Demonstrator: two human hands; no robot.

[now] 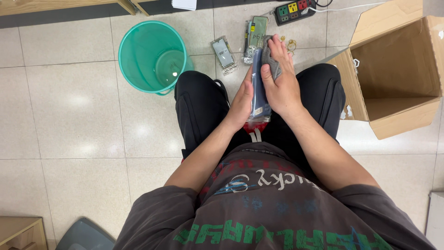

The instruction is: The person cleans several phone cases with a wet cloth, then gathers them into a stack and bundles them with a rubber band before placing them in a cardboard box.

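Left hand (241, 103): you're gripping the blue phone (260, 95) along its edge.
Right hand (277, 81): you press a grey cloth (270, 60) onto it.
Nearby: green bucket (150, 55).

Bucket (155, 56) on the floor (69, 115) at upper left. Two packaged flat items (224, 53) at upper centre (side by side), power strip (296, 10) beyond them at the top edge. Open cardboard box (397, 69) at upper right, lying on its side.
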